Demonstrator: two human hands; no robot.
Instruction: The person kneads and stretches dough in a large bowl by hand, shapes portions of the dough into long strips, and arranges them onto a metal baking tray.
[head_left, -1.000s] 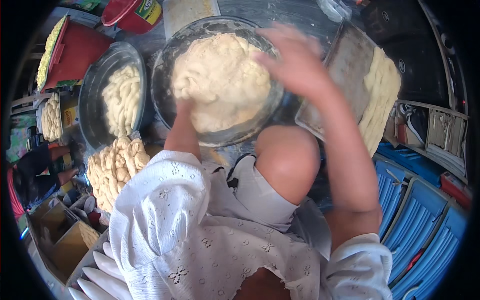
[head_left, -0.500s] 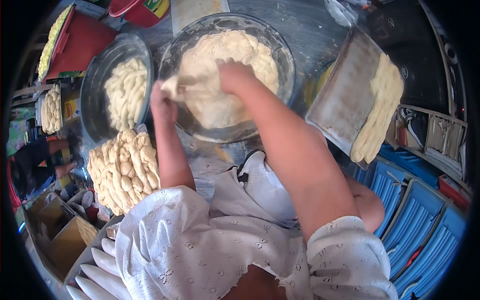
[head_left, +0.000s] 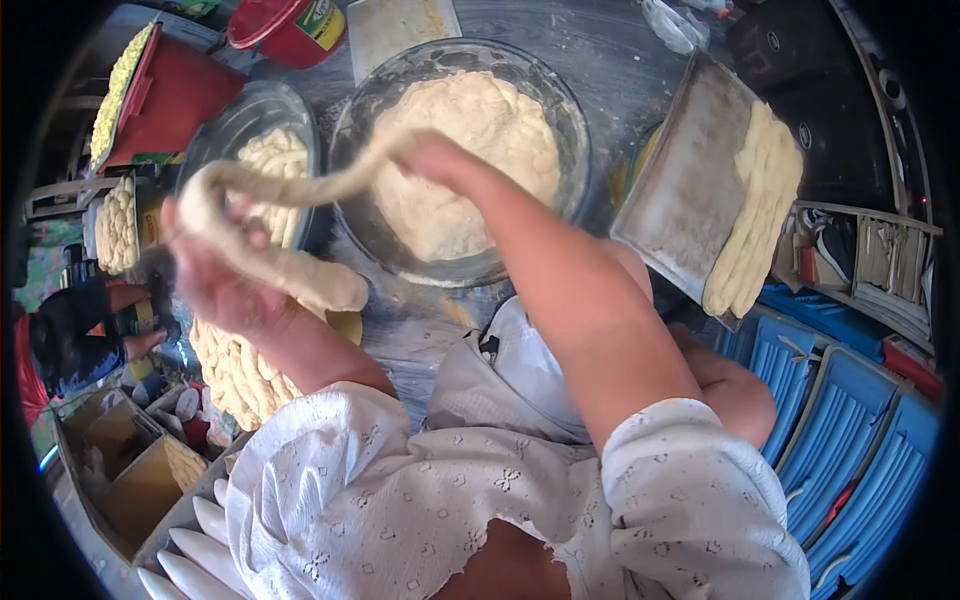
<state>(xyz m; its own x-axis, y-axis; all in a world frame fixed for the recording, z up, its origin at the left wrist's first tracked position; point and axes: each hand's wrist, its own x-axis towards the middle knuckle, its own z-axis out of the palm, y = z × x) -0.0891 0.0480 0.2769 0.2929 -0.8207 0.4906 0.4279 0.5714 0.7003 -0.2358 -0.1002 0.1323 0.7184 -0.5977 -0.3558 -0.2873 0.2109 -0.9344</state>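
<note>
A long, thick dough rope [head_left: 285,190] hangs in the air between my hands. It loops over my left hand [head_left: 225,280], whose blurred fingers are around it, and its thick end dangles beside that wrist. My right hand [head_left: 435,160] is closed on the other end, above the big dark basin [head_left: 583,150]. In that basin lies a large floury mass of dough [head_left: 470,165]. Behind the rope, an oval dark tub [head_left: 205,150] holds several pale dough strands [head_left: 275,155]. Below my left forearm sits a pile of dough pieces [head_left: 240,375], partly hidden.
At the right, a metal tray [head_left: 685,170] bears dough strips [head_left: 760,210] along one edge. Red tubs [head_left: 180,95] stand at the far left, and a flat board [head_left: 405,30] lies behind the basin. Blue ridged items [head_left: 850,430] line the right. Another person's legs [head_left: 130,300] show far left.
My left hand has swung left and nearer, drawing the dough out into a long looped rope. My right hand has shifted left and slightly nearer, from over the dough mass to the basin's left part.
</note>
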